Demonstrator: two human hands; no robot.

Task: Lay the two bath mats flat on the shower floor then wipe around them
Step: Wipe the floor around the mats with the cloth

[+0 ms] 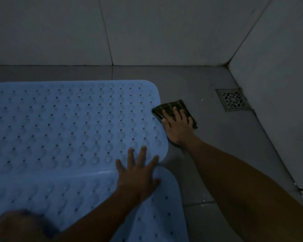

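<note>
the far mat [68,119] is laid flat, long axis left-right; the near mat [77,198] is pressed by the spread left hand [136,175], the cloth [175,110] by the flat right hand [177,126].

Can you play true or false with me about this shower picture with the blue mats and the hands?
1. The right hand presses flat on a dark striped cloth. True.
2. The cloth lies in the middle of a mat. False: it lies on the grey floor, right beside the far blue mat's right edge.
3. The left hand rests spread open where the far mat meets the near blue mat. True.
4. The floor drain is covered by a mat. False: it sits bare near the wall, to the right of the mats.
5. One mat is red. False: both are blue.
</note>
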